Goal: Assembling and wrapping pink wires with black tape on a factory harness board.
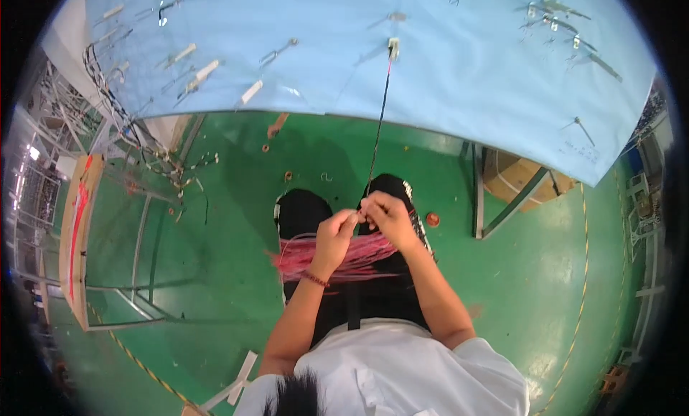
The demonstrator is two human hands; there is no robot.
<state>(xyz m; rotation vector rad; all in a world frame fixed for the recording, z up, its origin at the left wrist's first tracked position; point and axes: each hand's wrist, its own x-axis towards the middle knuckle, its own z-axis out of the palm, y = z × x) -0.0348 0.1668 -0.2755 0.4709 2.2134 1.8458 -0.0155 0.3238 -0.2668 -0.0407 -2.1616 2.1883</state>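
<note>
A twisted dark wire pair (379, 125) runs taut from a small whitish connector (393, 48) on the blue board down to my hands. Both hands meet above my lap, close against each other. My left hand (334, 235) is closed in a pinch near the wire's lower end. Beside it, my right hand (388, 216) pinches the wire between thumb and fingers. The very end of the wire is hidden by the fingers. Across my thighs, beneath my wrists, lies a loose bundle of pink wires (366, 261).
The blue board (459, 78) carries several pegs and clips. Dark and white cables (143, 147) hang off its left side. A metal-framed stand (75, 236) is at the left, and a table leg (477, 193) with a cardboard box (509, 179) at the right. An orange-red roll (432, 219) lies on the green floor.
</note>
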